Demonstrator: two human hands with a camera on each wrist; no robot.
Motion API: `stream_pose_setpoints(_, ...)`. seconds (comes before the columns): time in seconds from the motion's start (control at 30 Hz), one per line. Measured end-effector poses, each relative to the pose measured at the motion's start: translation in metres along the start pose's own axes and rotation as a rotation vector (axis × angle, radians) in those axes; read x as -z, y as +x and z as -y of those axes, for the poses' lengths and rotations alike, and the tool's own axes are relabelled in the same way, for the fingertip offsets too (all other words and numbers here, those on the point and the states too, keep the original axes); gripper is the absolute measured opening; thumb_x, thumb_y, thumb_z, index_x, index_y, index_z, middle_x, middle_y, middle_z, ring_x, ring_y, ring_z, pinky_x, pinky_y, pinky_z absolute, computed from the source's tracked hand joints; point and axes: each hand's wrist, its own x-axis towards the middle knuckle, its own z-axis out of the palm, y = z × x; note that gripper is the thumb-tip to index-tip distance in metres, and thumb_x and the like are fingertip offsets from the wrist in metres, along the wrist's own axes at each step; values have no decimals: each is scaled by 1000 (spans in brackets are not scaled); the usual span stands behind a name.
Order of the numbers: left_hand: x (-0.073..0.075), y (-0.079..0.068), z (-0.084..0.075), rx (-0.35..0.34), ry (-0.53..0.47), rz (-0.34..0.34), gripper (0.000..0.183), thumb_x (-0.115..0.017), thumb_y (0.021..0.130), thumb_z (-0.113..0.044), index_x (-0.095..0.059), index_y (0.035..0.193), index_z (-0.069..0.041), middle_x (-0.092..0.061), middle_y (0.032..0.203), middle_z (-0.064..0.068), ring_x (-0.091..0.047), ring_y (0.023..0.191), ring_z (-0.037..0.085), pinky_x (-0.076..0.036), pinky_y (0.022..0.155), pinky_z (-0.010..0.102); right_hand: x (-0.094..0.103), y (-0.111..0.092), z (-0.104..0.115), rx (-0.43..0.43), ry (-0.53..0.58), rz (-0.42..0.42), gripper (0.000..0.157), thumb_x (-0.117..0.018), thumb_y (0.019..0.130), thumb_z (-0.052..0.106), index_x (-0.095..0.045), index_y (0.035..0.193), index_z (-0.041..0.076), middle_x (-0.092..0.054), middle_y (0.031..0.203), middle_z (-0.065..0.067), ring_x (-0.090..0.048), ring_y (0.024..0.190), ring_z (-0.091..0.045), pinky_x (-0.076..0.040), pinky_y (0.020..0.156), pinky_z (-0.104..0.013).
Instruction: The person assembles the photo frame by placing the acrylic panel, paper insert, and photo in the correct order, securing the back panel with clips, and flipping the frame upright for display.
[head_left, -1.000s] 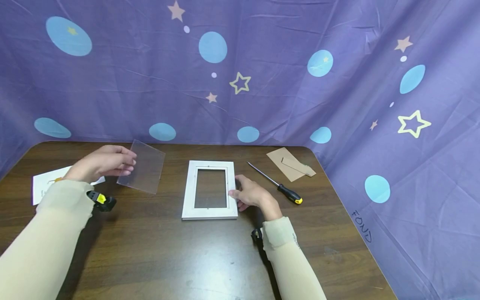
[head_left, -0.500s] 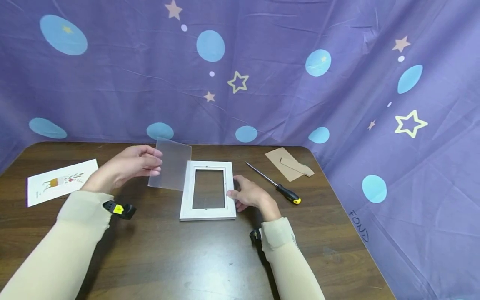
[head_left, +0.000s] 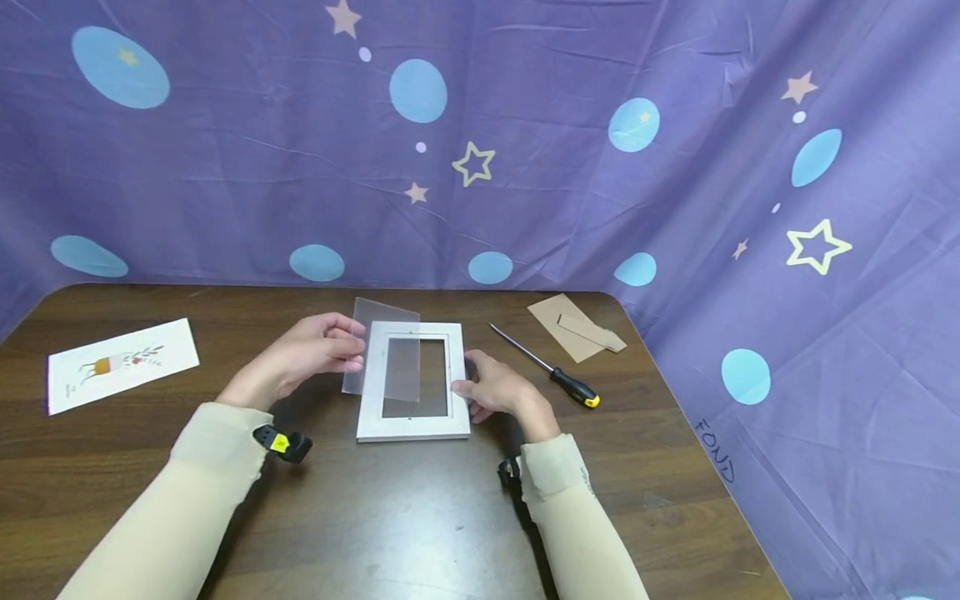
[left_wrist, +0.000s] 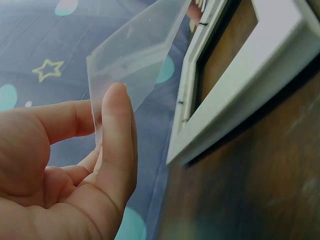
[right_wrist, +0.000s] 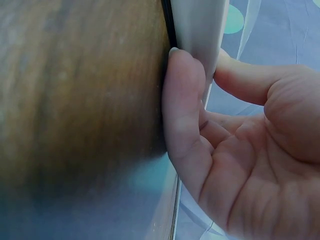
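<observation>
A thin clear plastic sheet point(head_left: 386, 352) is pinched by its left edge between the thumb and fingers of my left hand point(head_left: 315, 348). Held tilted, the sheet overlaps the left part of a white picture frame point(head_left: 414, 427) in the head view. The left wrist view shows the sheet point(left_wrist: 137, 57) rising from the fingertips above the frame's side. My right hand point(head_left: 498, 387) grips the frame's right edge, thumb on top and fingers along the outer side. The frame lies on the table, its opening showing brown wood.
A white card point(head_left: 120, 365) with an animal drawing lies at the left. To the right are a black-and-yellow screwdriver point(head_left: 573, 386) and a brown backing board point(head_left: 573, 329) with a stand flap. A purple curtain point(head_left: 525, 208) hangs behind the table point(head_left: 337, 525).
My left hand has carried the clear sheet rightward from the card side until it overlaps the frame. The card is now fully uncovered. My right hand keeps its hold on the frame.
</observation>
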Motion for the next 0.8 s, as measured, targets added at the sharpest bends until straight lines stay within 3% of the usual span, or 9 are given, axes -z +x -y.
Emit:
stream_pose_setpoints(0.17, -13, 5, 6, 12, 15, 2, 49, -61, 105, -4, -42, 145, 17, -63, 113, 21, -70, 89, 12, -64, 86, 25, 0, 0, 0, 0, 4, 3, 62, -66, 107, 13, -37, 161, 3, -66, 93, -20, -68, 71, -26, -66, 62, -40)
stream_pose_setpoints(0.43, -26, 10, 13, 17, 4, 4, 47, -61, 104, -3, -43, 143, 17, -63, 110, 18, -68, 87, 10, -63, 84, 23, 0, 1, 0, -7, -17, -3, 64, -66, 106, 13, -36, 162, 4, -65, 93, -20, -68, 70, -27, -66, 61, -40)
stream_pose_setpoints(0.8, -34, 17, 20, 32, -23, 22, 49, -61, 104, -2, -42, 144, 16, -62, 112, 18, -67, 90, 12, -63, 86, 24, -1, 2, 0, -12, -23, -8, 66, -67, 106, 14, -35, 162, 4, -65, 93, -20, -68, 69, -27, -66, 61, -40)
